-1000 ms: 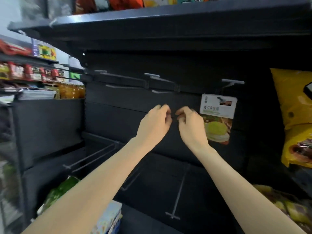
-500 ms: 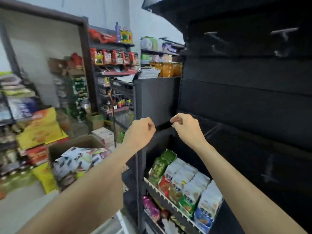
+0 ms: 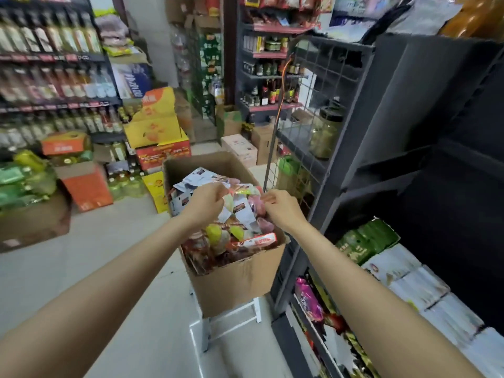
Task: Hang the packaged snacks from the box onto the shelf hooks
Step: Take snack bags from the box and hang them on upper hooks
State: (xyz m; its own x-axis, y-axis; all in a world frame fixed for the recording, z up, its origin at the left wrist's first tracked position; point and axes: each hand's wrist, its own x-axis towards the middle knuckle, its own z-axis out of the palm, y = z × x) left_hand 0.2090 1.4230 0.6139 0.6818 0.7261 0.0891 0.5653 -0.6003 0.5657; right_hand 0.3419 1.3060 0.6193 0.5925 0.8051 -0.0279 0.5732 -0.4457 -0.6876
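Open brown cardboard box (image 3: 240,279) sits on a white metal stool (image 3: 218,323) on the floor, just beside the dark grey shelf unit (image 3: 387,132). Box long axis runs away from the camera, open top up. It's heaped with mixed-colour packaged snacks (image 3: 240,214) — flat packs lying at all angles, no common direction; a red-and-white pack (image 3: 255,241) lies across the near edge, long axis left-right.

Left hand (image 3: 204,204) over the pile, fingers curled, tips at a pack near the top — actual grip on it: cannot tell, blurred. Right hand (image 3: 281,207) over the box's right side, fingers curled likewise; holding anything — cannot tell. Snacks lie under and between both hands.
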